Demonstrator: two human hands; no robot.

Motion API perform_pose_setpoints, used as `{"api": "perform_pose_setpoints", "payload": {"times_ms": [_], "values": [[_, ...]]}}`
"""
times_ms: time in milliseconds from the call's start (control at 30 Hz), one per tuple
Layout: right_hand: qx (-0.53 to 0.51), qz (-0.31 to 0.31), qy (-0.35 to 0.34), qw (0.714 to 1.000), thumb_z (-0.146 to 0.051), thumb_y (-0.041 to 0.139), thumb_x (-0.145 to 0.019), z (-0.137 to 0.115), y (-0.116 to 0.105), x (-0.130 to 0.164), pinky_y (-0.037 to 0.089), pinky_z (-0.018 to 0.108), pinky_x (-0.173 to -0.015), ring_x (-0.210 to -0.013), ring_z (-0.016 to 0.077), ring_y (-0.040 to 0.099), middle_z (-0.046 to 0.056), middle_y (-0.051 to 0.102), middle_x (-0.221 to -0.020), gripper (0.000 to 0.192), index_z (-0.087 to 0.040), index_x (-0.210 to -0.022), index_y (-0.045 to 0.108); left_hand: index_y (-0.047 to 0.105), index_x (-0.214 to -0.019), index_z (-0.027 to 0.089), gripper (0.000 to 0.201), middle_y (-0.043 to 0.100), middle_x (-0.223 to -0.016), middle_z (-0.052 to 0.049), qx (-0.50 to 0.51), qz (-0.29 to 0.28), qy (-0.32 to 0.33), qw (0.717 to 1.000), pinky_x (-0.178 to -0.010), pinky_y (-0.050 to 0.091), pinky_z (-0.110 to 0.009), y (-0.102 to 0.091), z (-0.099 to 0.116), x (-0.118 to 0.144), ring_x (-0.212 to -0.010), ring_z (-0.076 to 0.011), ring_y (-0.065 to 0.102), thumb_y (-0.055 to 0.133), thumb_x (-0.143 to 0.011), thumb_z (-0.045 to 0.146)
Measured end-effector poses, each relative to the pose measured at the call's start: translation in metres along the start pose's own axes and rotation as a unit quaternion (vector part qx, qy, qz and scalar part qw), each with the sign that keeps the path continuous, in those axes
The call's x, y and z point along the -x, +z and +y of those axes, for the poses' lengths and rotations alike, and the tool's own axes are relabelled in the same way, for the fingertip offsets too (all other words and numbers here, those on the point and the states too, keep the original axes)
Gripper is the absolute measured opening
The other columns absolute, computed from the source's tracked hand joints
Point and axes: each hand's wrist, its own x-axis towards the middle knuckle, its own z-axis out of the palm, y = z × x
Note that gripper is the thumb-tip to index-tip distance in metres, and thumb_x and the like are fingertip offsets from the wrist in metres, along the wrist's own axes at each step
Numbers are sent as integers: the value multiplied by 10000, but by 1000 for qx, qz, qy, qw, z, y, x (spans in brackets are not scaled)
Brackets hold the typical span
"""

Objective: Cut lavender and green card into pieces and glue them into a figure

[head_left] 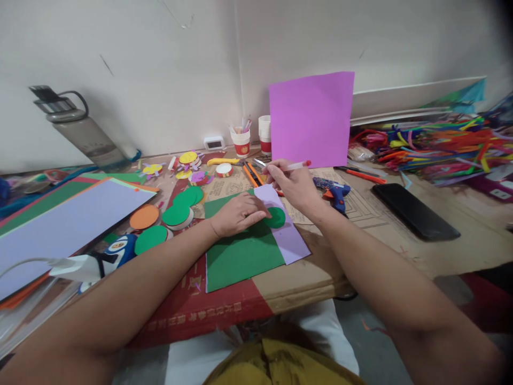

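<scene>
My left hand (239, 214) lies flat, palm down, on a green sheet (244, 262) in front of me. Its fingertips reach the edge of a small green disc (277, 217). That disc rests on a light purple sheet (294, 246), which shows beside the green one. Just above the sheets, my right hand (292, 184) is closed around a pen (296, 166) with a red end, held off the paper. Left of the sheets are several green paper circles (176, 214) and an orange circle (144, 216).
At the back stand a grey bottle (90, 133), a paper cup of pens (241, 143) and an upright purple sheet (311, 120). To the right are a blue glue gun (339, 195), a black phone (414, 211) and colourful pipe cleaners (441, 144). Large foam sheets (68, 224) lie left.
</scene>
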Motion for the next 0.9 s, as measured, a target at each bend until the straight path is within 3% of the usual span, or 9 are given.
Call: {"api": "perform_pose_setpoints", "payload": {"times_ms": [533, 900], "values": [[-1, 3, -7, 1000, -363, 478, -933, -2, 0, 1, 430, 253, -591, -618, 110, 550, 8, 624, -704, 259, -175, -860, 640, 730, -961, 169, 442, 740, -957, -84, 16, 16, 0, 1000, -922, 468, -360, 1, -2, 1, -956, -190, 655, 345, -1007, 380], [-8, 6, 7, 1000, -370, 485, -933, -2, 0, 0, 418, 246, -576, -602, 106, 542, 1, 617, -679, 258, -174, -859, 635, 725, -898, 172, 437, 734, -917, -92, 52, 86, -6, 995, -865, 491, -358, -3, 3, 0, -890, -183, 664, 348, -1004, 366]]}}
